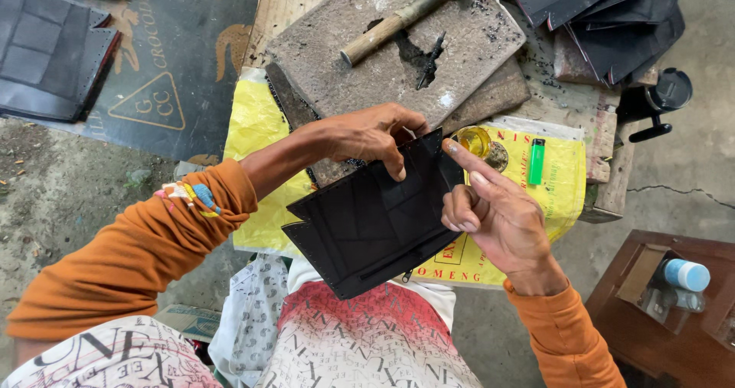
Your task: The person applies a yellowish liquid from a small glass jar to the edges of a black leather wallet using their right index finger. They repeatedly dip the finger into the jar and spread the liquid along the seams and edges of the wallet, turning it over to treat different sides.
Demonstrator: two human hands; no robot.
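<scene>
My left hand grips the top edge of a black leather wallet piece, thumb and fingers pinching it. The piece is held tilted above my lap, its zipper along the lower edge. My right hand is beside the piece's right edge, its index finger stretched out and touching the upper right corner, the other fingers curled. Just behind that fingertip stands a small open tin of yellow glue on a yellow plastic sheet.
A wooden-handled hammer and a dark punch tool lie on a worn grey board. A green lighter rests on the yellow sheet. Black leather pieces are stacked at back right, a brown stool at right.
</scene>
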